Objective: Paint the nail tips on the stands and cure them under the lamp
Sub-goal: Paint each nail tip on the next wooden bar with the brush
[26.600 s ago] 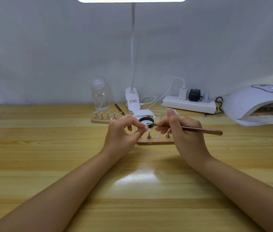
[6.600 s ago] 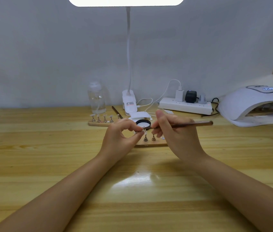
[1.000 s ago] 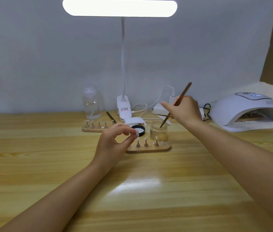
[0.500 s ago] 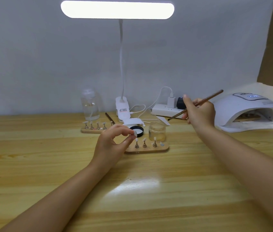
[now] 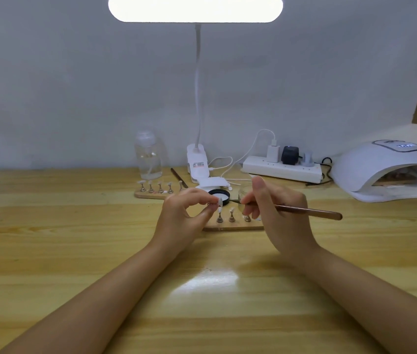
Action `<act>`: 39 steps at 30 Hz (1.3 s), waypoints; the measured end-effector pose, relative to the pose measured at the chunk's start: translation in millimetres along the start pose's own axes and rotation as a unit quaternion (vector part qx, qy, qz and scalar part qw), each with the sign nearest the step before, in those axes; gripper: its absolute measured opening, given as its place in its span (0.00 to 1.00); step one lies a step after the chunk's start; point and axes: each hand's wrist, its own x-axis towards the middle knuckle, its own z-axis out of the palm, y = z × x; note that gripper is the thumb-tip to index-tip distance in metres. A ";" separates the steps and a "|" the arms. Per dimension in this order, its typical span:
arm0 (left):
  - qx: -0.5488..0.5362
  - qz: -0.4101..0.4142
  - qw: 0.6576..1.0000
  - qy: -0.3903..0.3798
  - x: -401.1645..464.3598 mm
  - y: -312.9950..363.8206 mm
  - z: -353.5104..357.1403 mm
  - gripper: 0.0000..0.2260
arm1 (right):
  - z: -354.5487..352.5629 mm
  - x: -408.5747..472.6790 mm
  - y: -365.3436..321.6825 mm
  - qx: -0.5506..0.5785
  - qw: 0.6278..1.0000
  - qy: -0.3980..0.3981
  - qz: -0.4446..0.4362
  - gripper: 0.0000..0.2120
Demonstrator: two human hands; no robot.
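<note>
The nail tip [image 5: 219, 201] is up off the board, pinched on its little stand between thumb and forefinger of the left hand [image 5: 185, 213], just above the near wooden base [image 5: 233, 227] in the middle of the desk [image 5: 74, 251]. And the brush [image 5: 304, 211] is back! Half a second ago the right hand [image 5: 276, 215] was out toward the right side of the desk with the brush lifted; before that it was dipping in the glass jar [image 5: 247, 194]. Now that hand has swung in, fingers curled snug round the handle, bristle end touching or very nearly touching the held tip. By my reading that means a rinsed or reloaded brush and another coat going on this one tip.

Three stands remain on the near base, their tips upright. Behind, a second base [image 5: 151, 194] carries its own row near the clear bottle [image 5: 148, 157]. The curing lamp [image 5: 391, 169] sits at the right edge, display lit, so curing looks some way off for this tip.
</note>
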 end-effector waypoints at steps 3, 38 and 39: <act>0.001 0.005 1.000 -0.001 0.1 -1.5 0.6 0.08 | 1.9 -0.9 3.9 -0.040 0.998 -0.016 -0.051 0.17; -0.019 -0.014 1.000 -0.015 -1.2 1.3 1.2 0.10 | 2.7 0.6 4.0 0.014 0.999 -0.029 0.023 0.19; -0.018 -0.015 1.000 -0.016 -1.4 1.6 1.1 0.10 | 2.8 0.3 2.8 0.020 0.998 -0.032 0.043 0.20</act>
